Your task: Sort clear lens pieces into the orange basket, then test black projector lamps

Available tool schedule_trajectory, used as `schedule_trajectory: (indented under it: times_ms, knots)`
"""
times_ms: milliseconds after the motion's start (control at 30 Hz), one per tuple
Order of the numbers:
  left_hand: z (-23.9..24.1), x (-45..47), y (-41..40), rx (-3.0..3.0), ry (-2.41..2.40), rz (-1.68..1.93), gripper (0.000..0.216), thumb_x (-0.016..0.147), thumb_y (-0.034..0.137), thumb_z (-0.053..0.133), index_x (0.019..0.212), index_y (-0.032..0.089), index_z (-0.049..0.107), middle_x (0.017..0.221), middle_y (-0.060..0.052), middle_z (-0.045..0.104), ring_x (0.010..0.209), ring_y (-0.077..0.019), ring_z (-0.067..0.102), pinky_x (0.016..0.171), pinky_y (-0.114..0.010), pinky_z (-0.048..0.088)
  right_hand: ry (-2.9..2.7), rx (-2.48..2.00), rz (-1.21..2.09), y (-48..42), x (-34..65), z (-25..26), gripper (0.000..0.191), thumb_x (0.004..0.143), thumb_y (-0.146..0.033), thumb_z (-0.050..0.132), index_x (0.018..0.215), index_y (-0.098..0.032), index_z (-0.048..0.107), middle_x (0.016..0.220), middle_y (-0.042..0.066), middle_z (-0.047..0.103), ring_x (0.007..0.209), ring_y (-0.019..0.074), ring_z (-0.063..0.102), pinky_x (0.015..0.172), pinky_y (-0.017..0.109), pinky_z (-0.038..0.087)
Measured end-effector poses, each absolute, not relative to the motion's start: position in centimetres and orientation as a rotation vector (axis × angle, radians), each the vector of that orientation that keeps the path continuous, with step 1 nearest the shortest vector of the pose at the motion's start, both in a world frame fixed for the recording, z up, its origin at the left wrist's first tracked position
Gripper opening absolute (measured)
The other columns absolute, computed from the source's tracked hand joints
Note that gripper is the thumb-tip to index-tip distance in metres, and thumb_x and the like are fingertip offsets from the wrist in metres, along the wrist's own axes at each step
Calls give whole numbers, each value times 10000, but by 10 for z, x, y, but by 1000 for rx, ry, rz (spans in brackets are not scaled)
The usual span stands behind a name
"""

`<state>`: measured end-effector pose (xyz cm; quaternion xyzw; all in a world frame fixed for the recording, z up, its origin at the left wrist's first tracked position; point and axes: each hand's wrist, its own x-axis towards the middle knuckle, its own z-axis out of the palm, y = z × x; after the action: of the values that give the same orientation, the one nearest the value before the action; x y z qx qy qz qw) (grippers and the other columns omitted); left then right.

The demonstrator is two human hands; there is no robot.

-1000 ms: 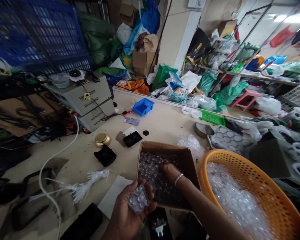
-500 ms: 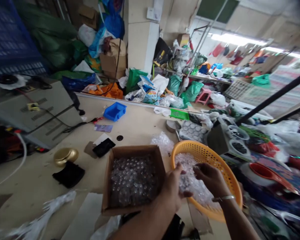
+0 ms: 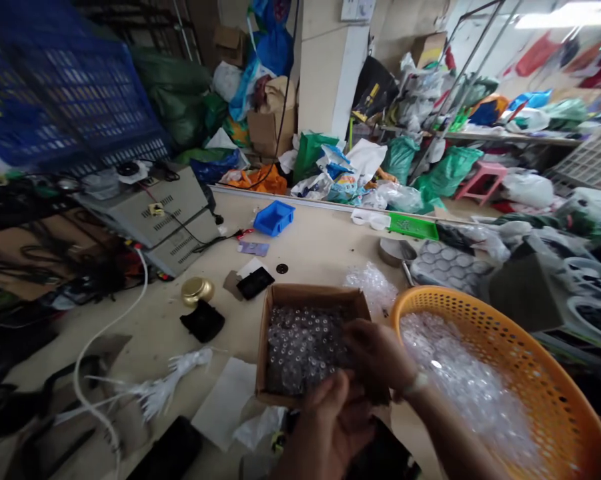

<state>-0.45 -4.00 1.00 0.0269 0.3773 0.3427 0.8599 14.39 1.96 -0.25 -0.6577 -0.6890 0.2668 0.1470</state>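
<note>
A cardboard box (image 3: 264,347) holds many small clear plastic pieces (image 3: 300,343) with pale ring-like ends. At the box's right side, my right hand (image 3: 375,350) reaches over the edge with its fingers bent together, their tips dim against the contents. My left hand (image 3: 333,417) is cupped, palm upward, by the box's near right corner, the fingers curled. What either hand holds is too blurred or hidden to make out. To the right stands an orange perforated basket (image 3: 520,333) filled with clear plastic pieces (image 3: 460,373).
Behind the box lies a clear plastic heap (image 3: 370,283). A blue bin (image 3: 274,219), green tray (image 3: 413,227) and grey moulded tray (image 3: 450,267) stand farther back. Left are a gold round object (image 3: 197,291), black pieces (image 3: 203,321), white ties (image 3: 180,373) and a grey machine (image 3: 165,213).
Both hands have moved left from the basket to the box, the right hand now over its right side. The view has turned, so the table's things sit differently in the picture.
</note>
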Motion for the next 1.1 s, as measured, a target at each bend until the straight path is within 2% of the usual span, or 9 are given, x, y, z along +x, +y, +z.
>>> schedule_trajectory:
  times_ms: [133,233,433,600,767,833,900,1000,1100]
  knots:
    - [1,-61,-41,-51,979,833,382,814,374,487,1115,143,445,952,-120,616,778,-191,613,737,-340,452,-2242,-2003,905,65,62,-45,344,670,-206,625,995,-96,610,924,177,660,862,265,632,733,308,465]
    - [0,-81,-39,-86,1028,886,397,821,335,483,1152,132,402,929,-131,633,770,-200,628,757,-351,454,-2255,-2024,913,72,40,-70,419,599,-115,670,1007,-47,603,998,250,619,877,310,624,732,348,468]
    - [5,-91,-35,-98,954,908,399,830,326,465,1161,120,383,944,-147,626,817,-214,628,803,-357,442,-2202,-1843,921,65,62,-69,476,566,-69,656,1037,-125,607,1029,131,643,952,240,594,823,289,442]
    - [8,-87,-29,-122,903,908,410,836,340,449,1184,134,381,1045,-142,571,842,-207,607,817,-365,442,-2008,-1712,887,60,94,-48,408,676,-126,565,1084,-131,562,1055,95,630,966,204,573,854,310,436]
    - [14,-81,-21,-138,859,935,400,823,385,465,1166,186,414,990,-81,587,765,-194,597,699,-362,476,-1518,-1269,1463,30,92,-1,526,707,-280,628,1188,-135,470,994,90,633,852,186,604,730,299,483]
    - [18,-81,-19,-132,771,909,397,823,418,441,1131,169,451,975,-97,605,746,-217,602,660,-397,486,-1542,-1041,1759,22,84,18,597,674,-310,675,1209,-153,462,987,79,633,851,189,606,727,290,481]
    - [22,-83,-18,-113,708,882,370,824,409,435,1075,145,497,954,-115,623,742,-238,611,610,-406,496,-1654,-945,1870,24,77,27,552,698,-361,649,1182,-143,498,961,80,640,838,195,614,711,287,486]
    - [22,-89,-20,-148,797,874,244,807,315,488,992,160,524,896,-87,645,700,-219,622,485,-319,477,-1983,-1358,1457,46,74,10,407,837,-376,452,1140,-116,529,865,87,659,739,173,626,641,273,490]
    - [17,-95,-24,-182,918,851,136,791,262,515,896,175,521,801,-64,655,610,-187,612,429,-276,438,-2372,-1715,961,72,72,-30,374,751,-246,574,1105,-124,562,940,107,660,859,199,612,749,278,460]
